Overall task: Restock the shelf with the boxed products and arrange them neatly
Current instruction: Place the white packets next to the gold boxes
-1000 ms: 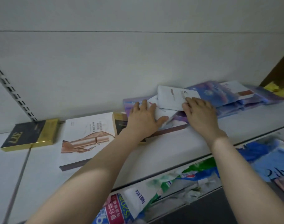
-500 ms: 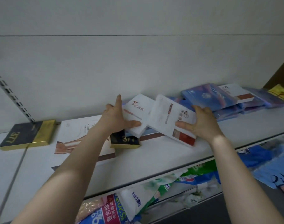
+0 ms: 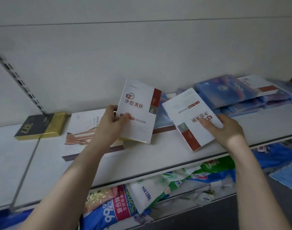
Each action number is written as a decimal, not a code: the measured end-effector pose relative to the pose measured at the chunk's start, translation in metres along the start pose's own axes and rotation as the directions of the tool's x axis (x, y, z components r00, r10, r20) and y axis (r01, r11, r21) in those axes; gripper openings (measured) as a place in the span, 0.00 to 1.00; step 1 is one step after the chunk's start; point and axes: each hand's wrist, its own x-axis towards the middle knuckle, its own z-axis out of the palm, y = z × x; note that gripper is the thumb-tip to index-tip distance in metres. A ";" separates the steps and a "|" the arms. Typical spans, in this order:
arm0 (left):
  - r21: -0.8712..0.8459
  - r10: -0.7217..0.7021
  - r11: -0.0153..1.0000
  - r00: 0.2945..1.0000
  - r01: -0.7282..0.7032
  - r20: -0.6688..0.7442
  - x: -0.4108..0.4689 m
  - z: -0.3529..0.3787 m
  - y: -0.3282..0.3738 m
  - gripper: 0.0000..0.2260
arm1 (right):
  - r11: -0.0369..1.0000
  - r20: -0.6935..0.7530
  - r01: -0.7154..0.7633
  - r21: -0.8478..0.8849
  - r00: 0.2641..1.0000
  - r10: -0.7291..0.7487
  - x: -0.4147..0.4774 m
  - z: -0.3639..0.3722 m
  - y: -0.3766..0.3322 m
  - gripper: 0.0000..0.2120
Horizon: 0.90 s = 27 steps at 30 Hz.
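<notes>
I record the left hand (image 3: pixel 111 125) pinching the upright box (image 3: pixel 138 103) at its lower left edge, thumb on the face, raised above the shelf (image 3: pixel 142 163). The right hand (image 3: pixel 228 130) grips the tilted box (image 3: pixel 183 110) at its right side, print upside down, low over the shelf; I cannot tell whether it touches. Both are thin white cartons, which I judge light, stiff across the face, soft at the corners and possibly slick, so I would hold them across the long edges when laying them by the blue pile (image 3: pixel 225 90).
</notes>
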 end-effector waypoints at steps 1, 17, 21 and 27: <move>-0.001 0.026 1.000 1.000 -0.026 -0.017 -0.005 -0.002 -0.002 0.12 | 0.998 0.000 0.001 0.064 1.000 -0.001 -0.004 0.004 0.001 0.15; -0.305 -0.011 0.951 0.986 -0.040 -0.163 -0.145 -0.179 -0.059 0.11 | 0.814 0.027 0.055 0.578 0.996 -0.087 -0.211 0.093 -0.106 0.10; -0.354 -0.053 0.935 0.973 -0.030 -0.224 -0.197 -0.274 -0.096 0.12 | 0.798 0.051 0.071 0.599 0.991 -0.127 -0.277 0.152 -0.160 0.09; -0.352 -0.119 0.936 0.905 -0.036 -0.409 -0.278 -0.409 -0.156 0.09 | 0.878 0.265 0.184 0.442 0.908 -0.324 -0.368 0.248 -0.236 0.08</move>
